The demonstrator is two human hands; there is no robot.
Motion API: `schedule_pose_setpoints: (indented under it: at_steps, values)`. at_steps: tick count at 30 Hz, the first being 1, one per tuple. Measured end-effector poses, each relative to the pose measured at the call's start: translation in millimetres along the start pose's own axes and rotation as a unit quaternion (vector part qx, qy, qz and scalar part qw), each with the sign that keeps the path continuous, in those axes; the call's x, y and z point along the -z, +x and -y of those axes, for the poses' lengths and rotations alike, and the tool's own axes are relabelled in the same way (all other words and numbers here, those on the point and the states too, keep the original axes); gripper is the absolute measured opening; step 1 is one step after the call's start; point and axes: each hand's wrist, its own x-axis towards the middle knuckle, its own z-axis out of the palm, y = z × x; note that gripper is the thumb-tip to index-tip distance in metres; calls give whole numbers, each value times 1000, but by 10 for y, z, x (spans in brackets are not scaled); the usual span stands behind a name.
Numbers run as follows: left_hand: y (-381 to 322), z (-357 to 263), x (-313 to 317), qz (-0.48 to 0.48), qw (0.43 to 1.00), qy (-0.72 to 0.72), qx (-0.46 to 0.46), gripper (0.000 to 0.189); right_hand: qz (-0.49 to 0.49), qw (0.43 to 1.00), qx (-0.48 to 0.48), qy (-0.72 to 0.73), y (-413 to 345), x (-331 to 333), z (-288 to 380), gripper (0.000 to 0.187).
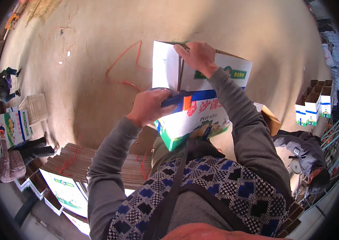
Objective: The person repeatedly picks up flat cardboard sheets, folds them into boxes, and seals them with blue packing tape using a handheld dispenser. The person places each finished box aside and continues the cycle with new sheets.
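In front of my body stands a white, green and blue cardboard potato carton [198,115], tilted, with printed writing on its side. My right hand [200,57] grips its upper edge near a corner, thumb on the rim beside a dark vertical seam. My left hand [153,105] is closed around a dark blue hand-held tool [172,100] at the carton's near left side. An orange patch [187,103] shows at the tool's right end. Blur and my fingers hide the tool's exact kind. The carton's lower part meets my legs, and its inside is mostly hidden.
Flattened cardboard [94,162] is stacked at my left, with red twine on it. More red twine [123,60] lies on the floor ahead. Open cartons [313,100] stand at the right. One person [304,156] bends at right; others [13,162] are at left, near a crate [34,108].
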Motion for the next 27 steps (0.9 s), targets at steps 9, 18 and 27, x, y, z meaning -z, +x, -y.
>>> schedule_pose_setpoints:
  at_steps: [9,18,27]
  values:
    - [-110,-1324,398,-28,983,150,-106,40,-203,957,110,176,-526,1260,-183,60]
    - [358,-1930,-517,-20,964,248,-91,32,-146,907,35,393,-765,826,-1124,55]
    - [762,-2149,-1235,-1,956,285,-73,27,-149,973,-39,173,-864,1022,-1363,60]
